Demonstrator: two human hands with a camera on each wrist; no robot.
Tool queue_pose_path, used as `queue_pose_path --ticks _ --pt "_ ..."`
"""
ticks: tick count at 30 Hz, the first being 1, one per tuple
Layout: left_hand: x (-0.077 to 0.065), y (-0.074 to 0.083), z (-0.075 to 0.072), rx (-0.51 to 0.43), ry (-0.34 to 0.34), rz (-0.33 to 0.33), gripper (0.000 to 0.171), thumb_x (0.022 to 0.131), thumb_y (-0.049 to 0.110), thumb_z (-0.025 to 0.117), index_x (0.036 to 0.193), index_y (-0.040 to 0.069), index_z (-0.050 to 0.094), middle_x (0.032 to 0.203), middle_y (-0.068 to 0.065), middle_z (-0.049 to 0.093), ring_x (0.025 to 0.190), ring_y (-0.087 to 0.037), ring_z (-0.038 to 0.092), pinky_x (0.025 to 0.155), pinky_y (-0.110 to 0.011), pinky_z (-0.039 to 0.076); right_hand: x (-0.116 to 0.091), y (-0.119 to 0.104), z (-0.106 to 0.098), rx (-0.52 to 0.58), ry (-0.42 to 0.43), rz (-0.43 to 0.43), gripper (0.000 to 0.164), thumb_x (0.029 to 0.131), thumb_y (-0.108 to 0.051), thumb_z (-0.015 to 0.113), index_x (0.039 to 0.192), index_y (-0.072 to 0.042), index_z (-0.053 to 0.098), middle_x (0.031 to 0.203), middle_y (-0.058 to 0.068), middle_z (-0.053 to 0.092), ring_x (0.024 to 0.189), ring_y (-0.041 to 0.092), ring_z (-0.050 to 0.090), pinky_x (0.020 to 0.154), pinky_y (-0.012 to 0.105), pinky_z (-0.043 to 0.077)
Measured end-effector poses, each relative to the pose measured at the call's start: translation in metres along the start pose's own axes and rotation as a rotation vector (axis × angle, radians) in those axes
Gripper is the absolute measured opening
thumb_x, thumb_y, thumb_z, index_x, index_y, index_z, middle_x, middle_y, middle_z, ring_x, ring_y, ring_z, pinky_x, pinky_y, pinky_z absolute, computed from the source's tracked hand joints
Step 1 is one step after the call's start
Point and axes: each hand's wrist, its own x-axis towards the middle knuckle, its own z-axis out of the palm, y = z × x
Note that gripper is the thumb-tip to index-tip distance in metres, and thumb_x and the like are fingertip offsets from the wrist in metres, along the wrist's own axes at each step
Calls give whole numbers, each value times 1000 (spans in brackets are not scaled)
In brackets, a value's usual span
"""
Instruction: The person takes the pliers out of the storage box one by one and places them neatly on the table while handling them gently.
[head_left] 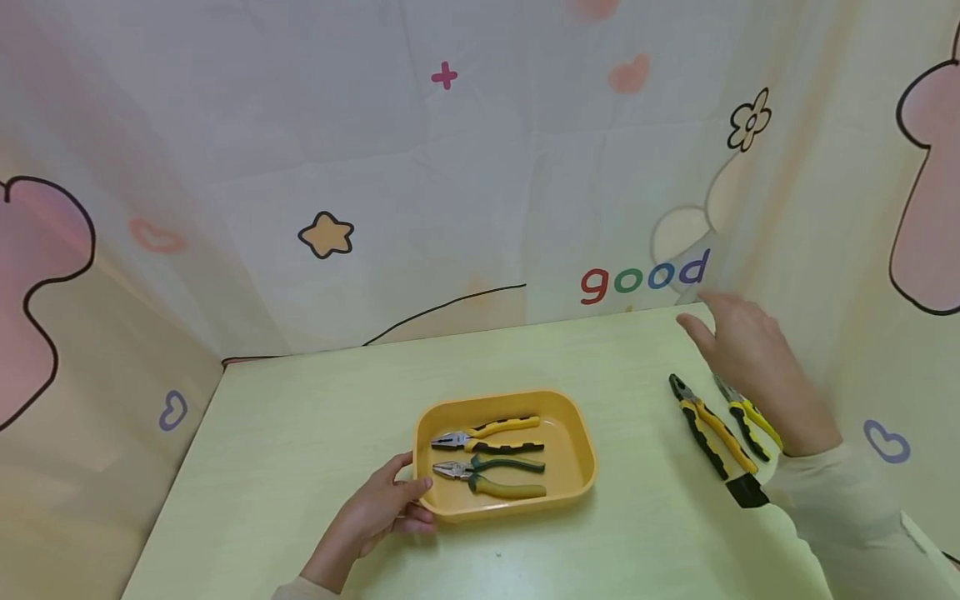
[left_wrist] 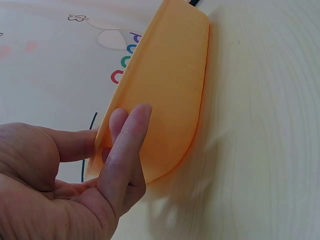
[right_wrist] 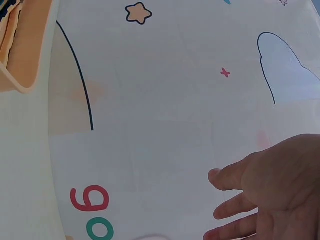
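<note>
The left hand (head_left: 375, 504) grips, its thumb (left_wrist: 75, 145) set opposite the other fingers (left_wrist: 125, 145), with a bare wrist (head_left: 336, 548) and pale left sleeve (head_left: 306, 590) behind it. Well apart to its right, the right hand (head_left: 738, 342) is raised, fingers loosely extended, thumb spread away, pale right sleeve (head_left: 847, 508) behind.

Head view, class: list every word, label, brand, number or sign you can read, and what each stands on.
"good": multicoloured lettering on the backdrop.
"+": pink plus sign, higher on the backdrop.
Pliers: any markings are too small to read.
Tray: none visible.
</note>
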Motion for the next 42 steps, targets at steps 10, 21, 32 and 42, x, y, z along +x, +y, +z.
queue_pose_path --ticks 10,21,32,42 --pt "0 -1 0 4 3 -1 66 108 11 55 161 -2 17 92 -20 65 68 -19 69 69 -37 66 1 -23 11 -41 3 -20 59 108 -28 55 146 16 43 145 41 44 133 60 39 108 78 32" --pt "1 -1 -1 9 7 2 67 107 11 55 161 -2 17 93 -20 64 69 -20 69 69 -37 66 0 -49 19 -57 1 -48 57 107 -28 57 147 11 45 145 37 48 132 58 43 110 75 35" --pt "1 -2 -2 6 0 6 67 107 11 55 161 -1 16 93 -20 64 69 -19 68 69 -38 67 -1 -74 24 -46 30 -126 53 106 -25 60 143 11 51 141 35 54 126 55 51 103 70 45" --pt "1 -1 -2 14 2 -4 67 108 11 55 161 -1 16 92 -19 65 68 -19 68 68 -37 66 1 -99 32 -52 -14 -132 54 106 -28 59 145 8 50 143 33 52 130 53 49 107 70 43"
